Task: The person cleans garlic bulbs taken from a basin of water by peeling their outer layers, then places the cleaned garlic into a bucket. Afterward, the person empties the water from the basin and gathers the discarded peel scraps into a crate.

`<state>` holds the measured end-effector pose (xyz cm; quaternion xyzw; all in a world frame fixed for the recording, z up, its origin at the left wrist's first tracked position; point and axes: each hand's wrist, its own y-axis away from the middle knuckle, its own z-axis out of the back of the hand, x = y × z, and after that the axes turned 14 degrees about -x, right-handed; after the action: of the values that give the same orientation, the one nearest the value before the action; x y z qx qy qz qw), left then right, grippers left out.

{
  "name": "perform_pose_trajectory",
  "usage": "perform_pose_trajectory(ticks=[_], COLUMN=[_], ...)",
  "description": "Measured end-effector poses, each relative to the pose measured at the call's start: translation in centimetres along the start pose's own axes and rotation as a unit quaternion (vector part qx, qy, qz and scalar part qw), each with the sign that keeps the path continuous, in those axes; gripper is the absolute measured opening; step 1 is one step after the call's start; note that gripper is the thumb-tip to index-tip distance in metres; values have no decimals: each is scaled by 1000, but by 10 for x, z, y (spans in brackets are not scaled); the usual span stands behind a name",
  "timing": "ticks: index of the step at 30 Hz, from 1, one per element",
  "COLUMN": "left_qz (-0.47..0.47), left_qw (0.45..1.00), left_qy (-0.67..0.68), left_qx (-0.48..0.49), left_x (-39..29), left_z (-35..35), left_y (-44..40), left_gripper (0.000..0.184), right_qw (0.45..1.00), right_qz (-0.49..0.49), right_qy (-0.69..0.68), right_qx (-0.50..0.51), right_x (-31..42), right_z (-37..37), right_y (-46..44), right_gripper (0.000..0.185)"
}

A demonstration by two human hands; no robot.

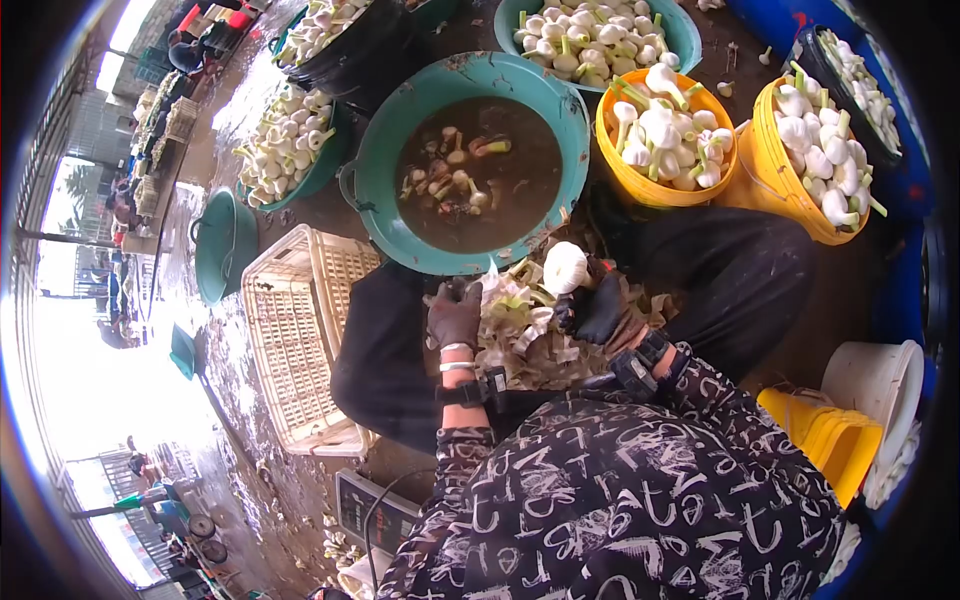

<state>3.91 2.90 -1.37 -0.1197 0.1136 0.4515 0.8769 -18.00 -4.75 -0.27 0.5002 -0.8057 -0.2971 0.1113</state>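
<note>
A white garlic bulb [567, 268] is held at the fingertips of my right hand [600, 312], which wears a dark glove. To its left, over my lap, my left hand [455, 318] is gloved too, with its fingers curled closed. A pale strip of garlic skin [490, 280] shows beside those fingertips; whether they pinch it I cannot tell. Loose garlic peelings [535, 350] and cut stalks lie heaped between both hands. Just beyond them stands a green basin [372, 150] of murky water with several root and stalk trimmings in it.
Yellow buckets [607, 135] [790, 205] full of garlic stand at the right front. Another green tub [685, 35] of garlic is behind. On the left are a cream plastic crate [285, 330], a green bucket [225, 245] and a long-handled tool [225, 415] on wet ground.
</note>
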Motion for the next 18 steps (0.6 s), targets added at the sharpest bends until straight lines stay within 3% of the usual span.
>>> perform_pose_trajectory(ticks=[2,4,6,8,10,11,12,13,14,16,18], left_qz=[35,96,73,26,-71,-62,25,17,9,-12,10], left_qw=[938,822,799,788,850,848,818,831,844,854,838], left_qy=[339,504,538,551,472,480,514,496,478,471,499], left_qx=[56,247,260,275,222,215,258,251,244,221,221], left_x=[0,-40,-58,-69,-78,-71,-72,-68,-63,-58,-57], left_z=[-2,34,35,43,48,31,32,31,26,16,9], left_y=[2,17,31,36,42,42,42,41,39,38,38], left_gripper=[29,30,39,40,40,37,33,31,29,26,26], right_qw=[1000,999,999,994,986,966,938,905,852,681,656], right_qz=[-20,-27,-32,56,59,103,146,176,252,389,419], right_qy=[-20,-15,-10,90,116,192,266,319,393,565,583], right_qx=[-13,-17,-20,-38,-106,-137,-169,-222,-238,-257,-232], right_x=[0,1,0,-3,-1,3,7,13,20,38,65], right_z=[-4,-3,-3,-5,-10,-14,-18,-15,-20,-7,-28], right_y=[2,2,4,6,7,14,22,22,25,13,27], right_gripper=[43,43,43,42,40,38,36,29,28,28,29])
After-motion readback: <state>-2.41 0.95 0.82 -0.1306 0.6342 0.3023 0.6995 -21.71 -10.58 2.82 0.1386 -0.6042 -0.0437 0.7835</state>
